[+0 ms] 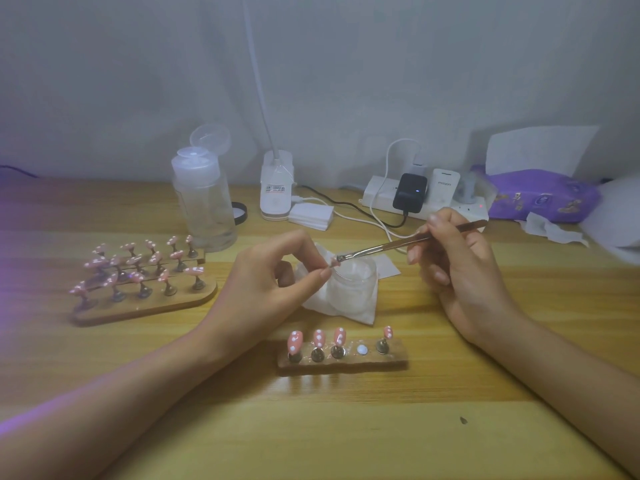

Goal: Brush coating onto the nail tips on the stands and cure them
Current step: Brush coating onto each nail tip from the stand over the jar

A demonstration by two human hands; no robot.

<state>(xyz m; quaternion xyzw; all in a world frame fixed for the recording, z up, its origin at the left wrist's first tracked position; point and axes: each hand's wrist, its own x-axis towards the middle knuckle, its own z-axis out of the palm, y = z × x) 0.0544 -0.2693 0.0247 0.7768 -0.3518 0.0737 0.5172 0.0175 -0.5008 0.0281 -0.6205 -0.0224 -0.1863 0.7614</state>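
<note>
Left hand in a fingertip pinch, right hand in a pen-like grip.

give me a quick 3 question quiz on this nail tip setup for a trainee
1. True or false: the right hand holds the brush.
2. How many nail tips stand on the small wooden stand nearest the person? A) three B) four C) five
3. Fill in: the left hand pinches a pink ___ at the brush's bristles.

Key: 1 true; 2 B; 3 nail tip
</note>
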